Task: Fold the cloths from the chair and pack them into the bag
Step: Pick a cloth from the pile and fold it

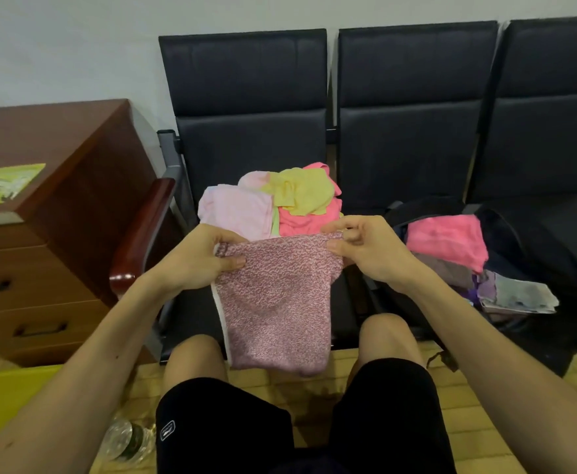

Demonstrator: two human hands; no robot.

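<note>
A pink-and-white speckled cloth (277, 302) hangs in front of the left black chair seat (191, 309), doubled over. My left hand (205, 258) pinches its upper left corner and my right hand (362, 248) pinches its upper right corner. Behind it on the seat lies a pile of cloths: a pale pink one (236, 210), a yellow one (300, 193) and a coral pink one (311, 222). On the middle seat an open dark bag (519, 241) holds a folded bright pink cloth (447, 239) on top of brownish and grey-purple ones (512, 292).
A brown wooden drawer cabinet (51, 213) with a green leaflet (7, 184) stands at left, beside the chair's wooden armrest (143, 230). A third black chair (553, 114) is at right. A plastic bottle (126, 439) lies on the floor by my knees. Something yellow (3, 398) sits lower left.
</note>
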